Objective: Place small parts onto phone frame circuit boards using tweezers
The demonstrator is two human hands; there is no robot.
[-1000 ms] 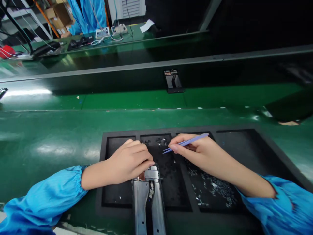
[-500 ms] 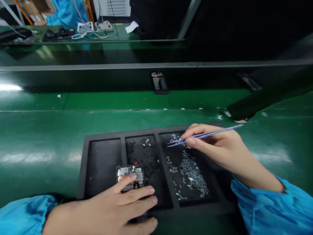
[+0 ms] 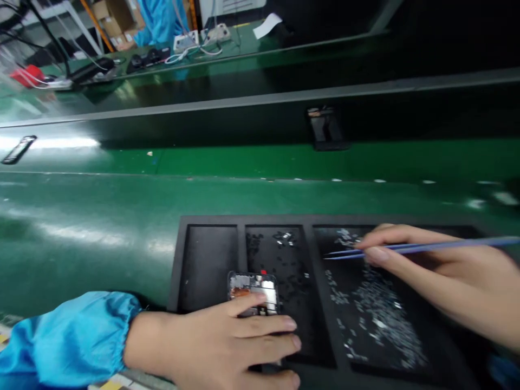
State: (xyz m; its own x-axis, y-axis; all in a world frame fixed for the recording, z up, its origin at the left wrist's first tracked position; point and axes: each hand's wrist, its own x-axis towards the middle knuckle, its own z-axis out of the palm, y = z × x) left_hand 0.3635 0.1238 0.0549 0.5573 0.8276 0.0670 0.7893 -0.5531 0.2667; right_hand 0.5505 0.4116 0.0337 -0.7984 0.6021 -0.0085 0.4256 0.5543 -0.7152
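Observation:
My left hand (image 3: 231, 341) lies over an opened phone (image 3: 271, 295), fingers spread across it and past its right edge; the thumb is hidden. Metal plates and a copper-coloured patch show at the phone's uncovered top end, with a small red piece (image 3: 264, 272) just beyond it. In my right hand (image 3: 422, 265), blue tweezers (image 3: 345, 254) are pinched between thumb and fingers. Their two tips stand slightly apart above the right compartment, with nothing visible between them. Below lie many small silvery parts (image 3: 385, 309). The phone rests on a black compartmented tray (image 3: 176, 271).
The left compartment (image 3: 211, 260) holds a tiny speck, the middle one dark small pieces (image 3: 294, 287). Across the green bench (image 3: 122, 206) lie a phone part (image 3: 327, 130) and another phone-like frame (image 3: 19, 150). Behind are power strips (image 3: 186, 42) and a person's blue sleeve (image 3: 158, 21).
The view has swung left, so the tray and both hands appear farther right. My left hand stays on the phone, and the tweezers still hover over the right compartment.

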